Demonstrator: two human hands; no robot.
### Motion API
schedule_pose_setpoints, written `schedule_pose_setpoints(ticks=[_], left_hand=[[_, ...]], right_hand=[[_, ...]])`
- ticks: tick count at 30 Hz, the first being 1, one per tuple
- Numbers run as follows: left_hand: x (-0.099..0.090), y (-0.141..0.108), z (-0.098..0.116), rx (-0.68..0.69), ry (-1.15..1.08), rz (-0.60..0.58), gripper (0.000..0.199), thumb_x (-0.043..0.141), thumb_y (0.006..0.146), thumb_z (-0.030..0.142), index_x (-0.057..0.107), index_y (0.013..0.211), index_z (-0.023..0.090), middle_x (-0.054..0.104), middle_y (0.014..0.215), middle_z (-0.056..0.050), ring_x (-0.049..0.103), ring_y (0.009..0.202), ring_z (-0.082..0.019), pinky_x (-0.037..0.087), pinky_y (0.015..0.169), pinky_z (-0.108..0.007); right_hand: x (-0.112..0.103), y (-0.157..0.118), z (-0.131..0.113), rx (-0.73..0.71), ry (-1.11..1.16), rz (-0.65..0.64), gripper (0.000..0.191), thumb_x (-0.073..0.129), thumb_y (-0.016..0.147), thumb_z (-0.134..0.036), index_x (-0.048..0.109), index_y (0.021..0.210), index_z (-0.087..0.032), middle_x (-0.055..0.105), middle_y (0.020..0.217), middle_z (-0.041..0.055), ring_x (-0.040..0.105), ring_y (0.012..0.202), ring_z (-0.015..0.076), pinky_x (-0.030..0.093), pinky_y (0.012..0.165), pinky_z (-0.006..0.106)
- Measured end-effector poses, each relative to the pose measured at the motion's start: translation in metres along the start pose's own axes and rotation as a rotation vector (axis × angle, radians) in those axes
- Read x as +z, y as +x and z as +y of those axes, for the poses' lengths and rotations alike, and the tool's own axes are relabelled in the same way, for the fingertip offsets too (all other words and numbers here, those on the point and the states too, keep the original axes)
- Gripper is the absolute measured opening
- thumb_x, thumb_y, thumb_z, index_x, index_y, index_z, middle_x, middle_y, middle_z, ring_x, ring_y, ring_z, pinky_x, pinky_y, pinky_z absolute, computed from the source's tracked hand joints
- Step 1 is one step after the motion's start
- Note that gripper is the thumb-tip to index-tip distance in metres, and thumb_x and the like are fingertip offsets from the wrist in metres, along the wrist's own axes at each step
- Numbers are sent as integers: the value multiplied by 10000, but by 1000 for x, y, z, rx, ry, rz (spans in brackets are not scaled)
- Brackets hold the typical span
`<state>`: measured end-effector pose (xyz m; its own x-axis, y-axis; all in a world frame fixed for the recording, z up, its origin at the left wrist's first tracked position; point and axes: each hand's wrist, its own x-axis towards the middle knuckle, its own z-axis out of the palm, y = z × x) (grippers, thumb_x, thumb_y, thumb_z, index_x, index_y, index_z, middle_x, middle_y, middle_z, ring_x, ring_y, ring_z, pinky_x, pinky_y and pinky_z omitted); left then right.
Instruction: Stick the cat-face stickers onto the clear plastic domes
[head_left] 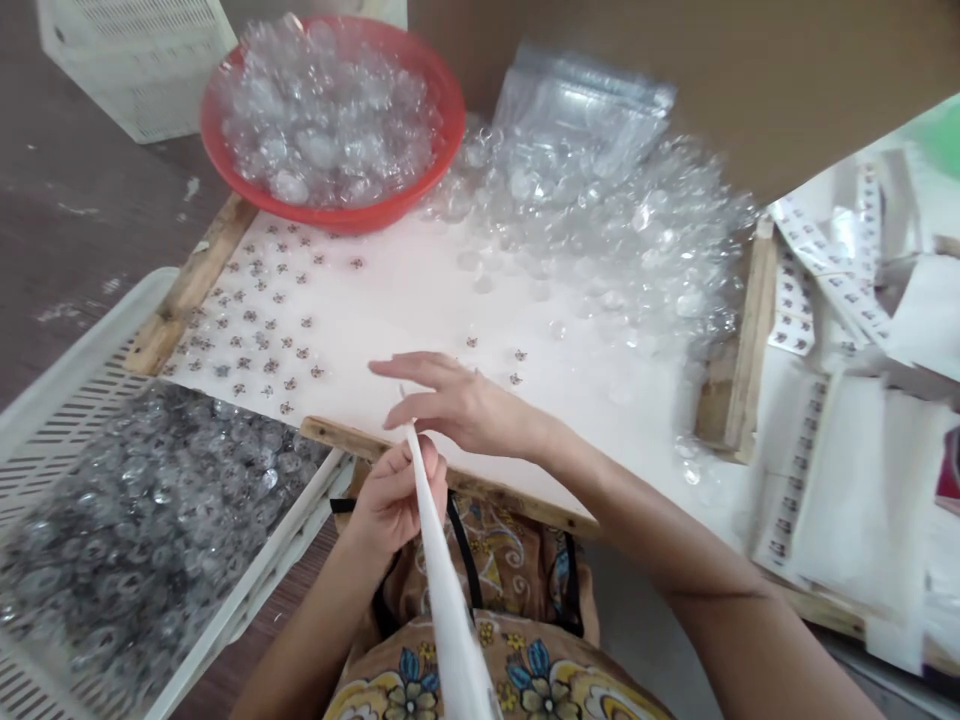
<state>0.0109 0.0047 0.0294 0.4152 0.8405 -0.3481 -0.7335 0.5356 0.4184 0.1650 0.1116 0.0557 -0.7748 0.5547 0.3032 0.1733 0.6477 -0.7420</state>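
My left hand [396, 492] is closed around a long white paper strip [442, 590], seen nearly edge-on, which hangs down in front of the patterned apron. Just above the strip's upper end is my right hand [457, 405], palm down, with fingers stretched to the left and apart; I see nothing between them. Beyond the hands, a white work surface [390, 310] bears several small clear pieces [262, 340] with dark printed marks on the left. A few more marked pieces [516, 380] lie right of my right hand.
A red basin [330, 218] heaped with clear plastic pieces stands at the back left. More loose clear pieces [615, 230] and a clear plastic bag [577, 100] lie at the back right. A white crate [161, 300] of pieces sits at left. Printed sticker strips [795, 460] lie at right.
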Motion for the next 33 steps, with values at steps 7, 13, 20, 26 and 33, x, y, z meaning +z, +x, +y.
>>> schedule_pose_setpoints(ticks=[7,13,20,26,33], left_hand=[[-12,-9,3,134,444,227,334,776,808,482,671,854,168,681,647,-6,679,519,-143,568,488,-228],[-12,-7,10,381,636,363,342,814,783,407,727,1017,173,781,888,-74,768,781,-235,649,679,-327],[-13,0,2,480,576,533,170,804,798,335,785,856,176,781,732,-31,760,668,-197,641,666,-286],[-8,1,7,464,490,528,237,854,720,355,776,839,166,772,698,-19,744,611,-171,633,620,-250],[-6,3,7,466,476,601,343,830,750,348,757,1015,144,770,689,-29,752,612,-199,634,587,-274]], right_hand=[[-1,-20,11,209,317,-67,92,547,974,-230,617,944,-178,648,829,17,584,759,127,481,710,264],[-6,-28,-9,382,318,-173,79,537,919,-161,613,899,-165,609,769,-10,518,686,106,399,652,240],[1,-35,-12,554,180,84,122,641,876,-202,639,996,-187,664,842,5,565,726,123,432,684,256],[5,-39,-2,566,152,203,108,626,847,-104,652,896,-197,701,826,-1,611,741,126,465,680,247],[17,-39,-9,430,-60,330,117,554,954,-166,661,916,-195,734,932,58,675,835,164,530,731,285]])
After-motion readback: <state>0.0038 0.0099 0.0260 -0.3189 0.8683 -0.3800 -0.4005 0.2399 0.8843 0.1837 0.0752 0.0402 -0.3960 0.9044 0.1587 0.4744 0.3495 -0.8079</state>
